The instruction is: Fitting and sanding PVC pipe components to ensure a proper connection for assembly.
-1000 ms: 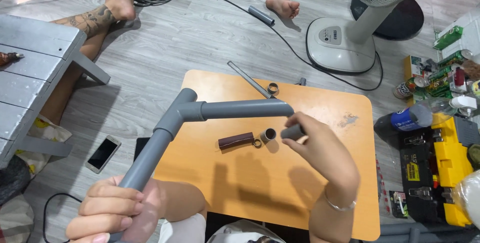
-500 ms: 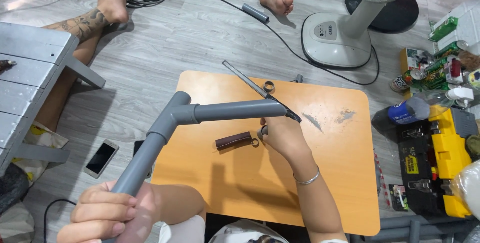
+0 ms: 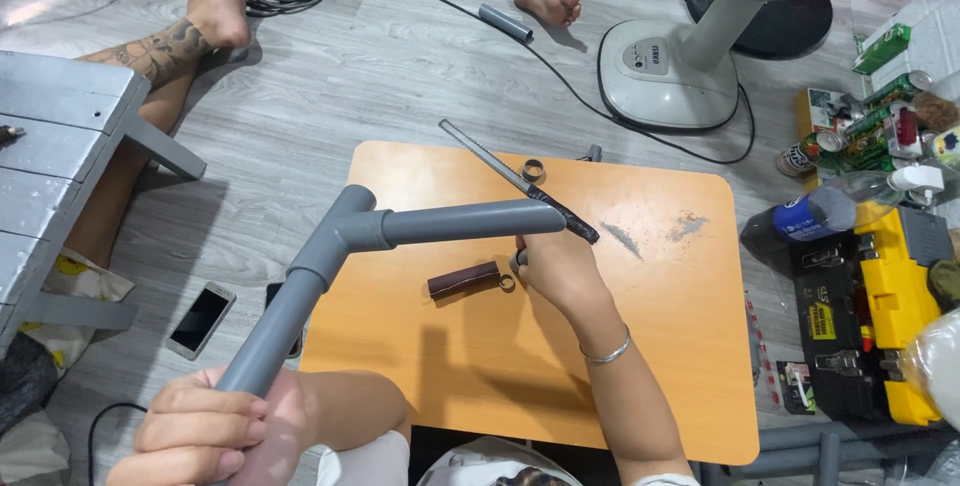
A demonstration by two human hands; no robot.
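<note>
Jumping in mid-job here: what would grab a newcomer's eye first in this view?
First, the grey pipe assembly, bent at a joint, slanting up from the left hand at bottom left to above the orange table. Next, the right hand at the table's middle, under the pipe's open end, beside a small brown cylinder. A file with a dark handle lies diagonally near the far edge, with a white pedestal fan on the floor beyond.

Dark-screened white phone (image 3: 201, 319) on the floor at left; green packages (image 3: 880, 49) and cans at right.
</note>
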